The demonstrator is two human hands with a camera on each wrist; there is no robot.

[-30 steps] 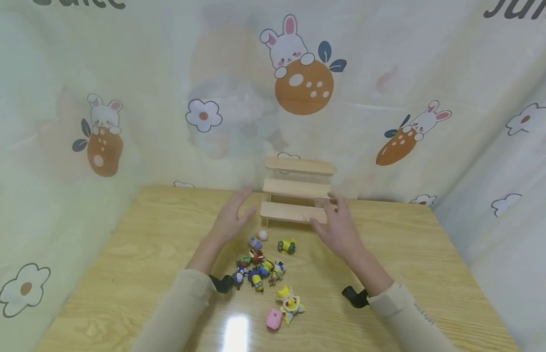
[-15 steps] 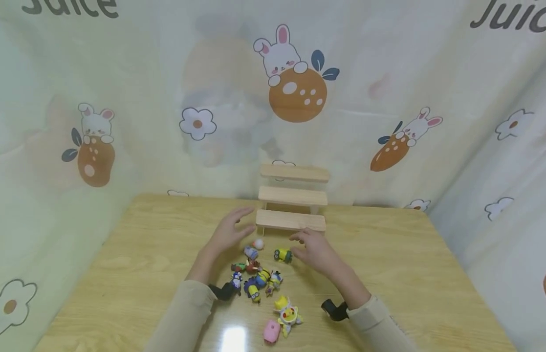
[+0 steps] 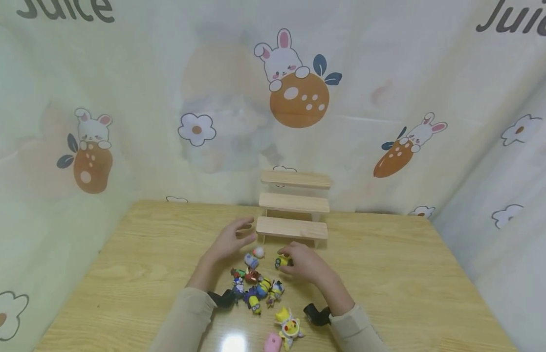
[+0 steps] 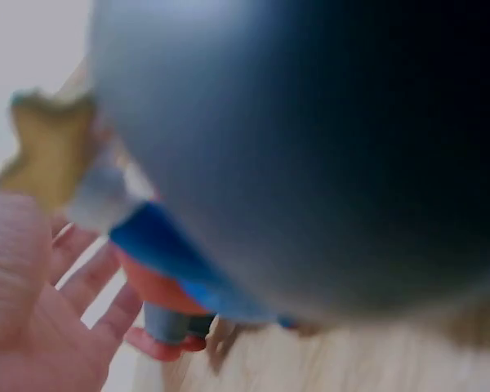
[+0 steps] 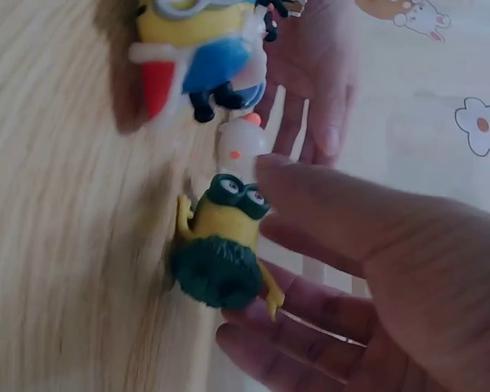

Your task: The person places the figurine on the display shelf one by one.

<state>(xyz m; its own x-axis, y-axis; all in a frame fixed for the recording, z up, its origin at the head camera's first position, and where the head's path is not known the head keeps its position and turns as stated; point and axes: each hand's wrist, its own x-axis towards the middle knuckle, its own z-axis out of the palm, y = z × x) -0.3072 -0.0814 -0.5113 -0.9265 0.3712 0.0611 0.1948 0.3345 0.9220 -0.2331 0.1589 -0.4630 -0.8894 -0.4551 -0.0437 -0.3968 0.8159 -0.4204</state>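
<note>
My right hand (image 3: 307,261) is at a yellow minion figure (image 3: 281,262) with dark green goggles and skirt, which lies on the table. In the right wrist view the fingers reach along the far side of the minion figure (image 5: 229,237) and the thumb hovers by its head, not closed round it. My left hand (image 3: 226,240), with its fingers spread and nothing in it, stands left of a small white round figure (image 3: 258,252) and a grey-blue figure (image 3: 251,260). A blurred figure with a gold star (image 4: 45,151) blocks much of the left wrist view.
A three-tier wooden stand (image 3: 293,202) is at the back against the printed curtain (image 3: 229,73). Several small figures, including a blue-and-yellow minion (image 3: 254,305), lie clustered before the hands. Nearer are a yellow-and-white figure (image 3: 290,328) and a pink piece (image 3: 273,342).
My right hand has left the right side of the stand and come down and left to the green-skirted minion figure. The left hand stays beside the cluster. The head view has tilted slightly up.
</note>
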